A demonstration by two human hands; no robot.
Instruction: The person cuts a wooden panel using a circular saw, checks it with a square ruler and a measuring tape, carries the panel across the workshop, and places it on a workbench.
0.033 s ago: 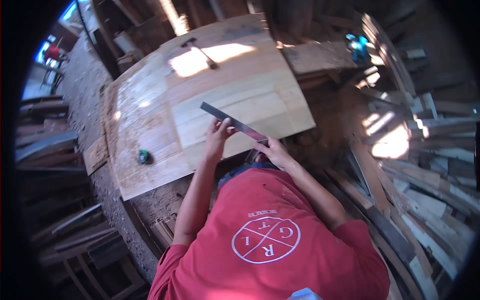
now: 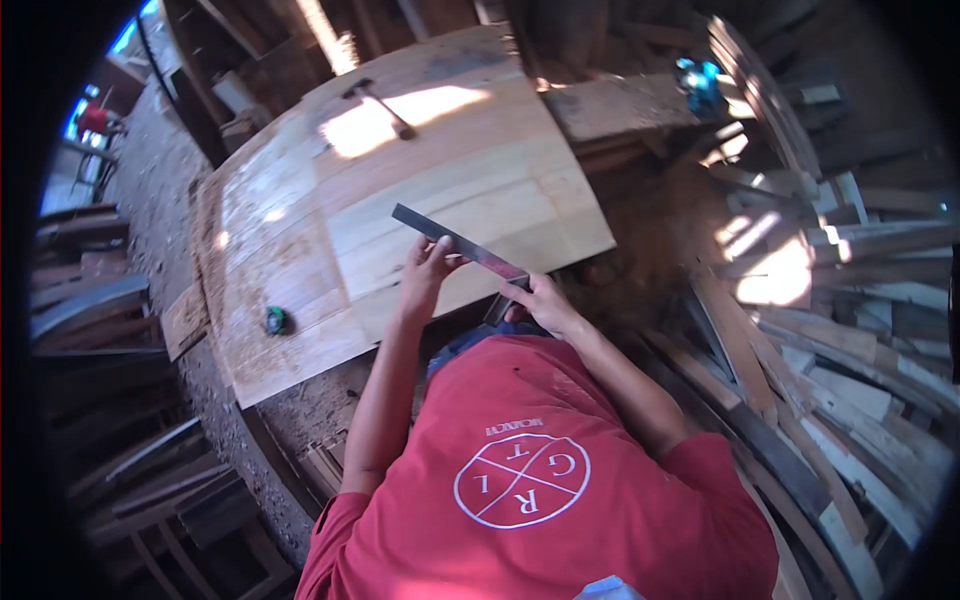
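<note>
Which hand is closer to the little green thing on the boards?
Left. The left hand on the metal ruler lies to the right of the green thing; the right hand is farther right, at the ruler's near end.

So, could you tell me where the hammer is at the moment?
The hammer lies on the far part of the wooden panel, in a sunlit patch, well beyond both hands and the metal square.

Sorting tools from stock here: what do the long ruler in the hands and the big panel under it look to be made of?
Ruler: likely metal, a thin, dark, straight flat strip with a dull sheen, held by the left hand and right hand.
Panel: bare wood, pale boards joined edge to edge, grain and seams showing, apparently unfinished.
</note>
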